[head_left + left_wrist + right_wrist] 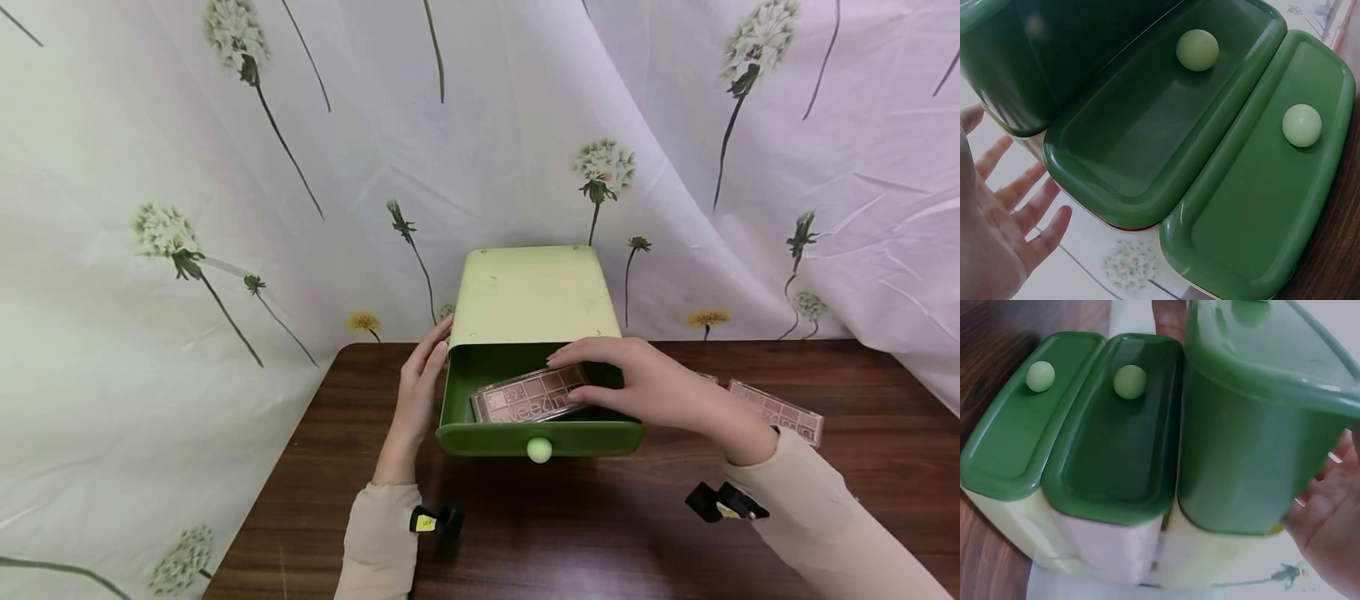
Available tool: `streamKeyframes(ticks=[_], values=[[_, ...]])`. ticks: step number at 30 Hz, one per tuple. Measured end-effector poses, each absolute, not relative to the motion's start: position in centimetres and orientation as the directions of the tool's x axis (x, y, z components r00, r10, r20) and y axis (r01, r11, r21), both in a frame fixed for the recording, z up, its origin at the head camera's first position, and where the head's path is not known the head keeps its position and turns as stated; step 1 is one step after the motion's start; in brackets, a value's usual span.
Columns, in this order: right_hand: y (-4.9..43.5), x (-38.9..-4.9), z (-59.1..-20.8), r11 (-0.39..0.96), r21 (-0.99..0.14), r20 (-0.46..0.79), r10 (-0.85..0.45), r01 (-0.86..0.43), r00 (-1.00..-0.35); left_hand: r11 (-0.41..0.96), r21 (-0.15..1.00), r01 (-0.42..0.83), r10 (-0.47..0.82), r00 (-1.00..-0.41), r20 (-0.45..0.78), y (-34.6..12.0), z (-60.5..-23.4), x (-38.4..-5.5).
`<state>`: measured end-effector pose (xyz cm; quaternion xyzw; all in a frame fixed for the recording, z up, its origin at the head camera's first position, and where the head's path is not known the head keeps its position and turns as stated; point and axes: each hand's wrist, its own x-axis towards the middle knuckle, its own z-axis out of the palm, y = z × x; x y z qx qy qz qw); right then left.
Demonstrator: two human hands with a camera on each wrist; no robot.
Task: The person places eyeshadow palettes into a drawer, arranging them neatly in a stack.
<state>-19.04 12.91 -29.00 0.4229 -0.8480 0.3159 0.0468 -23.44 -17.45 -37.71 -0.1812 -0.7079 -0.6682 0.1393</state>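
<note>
A pale-green cabinet [536, 296] has its top drawer [592, 439] pulled out, with a round knob on the dark-green front. My right hand [637, 379] reaches over the drawer and holds the right end of an eyeshadow palette [517, 402] between thumb and fingers. The palette sits tilted inside the drawer, its pinkish pans showing through a clear lid. Against the cabinet's left side rests my left hand [422, 375], its fingers extended; in the left wrist view they are spread. The right wrist view shows only part of the right hand [1329, 512], beyond the drawer.
Below the open drawer are two closed drawers, a middle drawer [1147, 137] and a bottom drawer [1247, 206], each with a round knob. Another palette [780, 410] lies on the brown table [315, 508] at right, with a further edge partly behind my forearm. A dandelion-print cloth [487, 150] hangs behind.
</note>
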Motion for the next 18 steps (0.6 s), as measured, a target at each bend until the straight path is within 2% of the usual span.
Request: streamKeyframes(ticks=[3, 10, 15, 18], values=[[14.2, -18.5, -29.3, 0.439, -0.498, 0.429, -0.625, -0.748, -0.652, 0.039, 0.895, 0.445, 0.071, -0.895, 0.441, -17.4, -37.7, -23.5], [17.6, -17.5, -30.7, 0.390, -0.452, 0.628, -0.500, -0.802, -0.597, 0.040, 0.893, 0.447, 0.075, -0.893, 0.444, -17.4, -37.6, -23.6], [20.0, -17.2, -32.2, 0.430, -0.465, 0.659, -0.416, -0.774, -0.627, 0.032, 0.893, 0.449, 0.073, -0.892, 0.446, -17.4, -37.6, -23.5], [21.4, -17.1, -33.4, 0.461, -0.501, 0.650, -0.358, -0.732, -0.670, 0.033, 0.894, 0.448, 0.070, -0.893, 0.445, -17.3, -37.6, -23.4]])
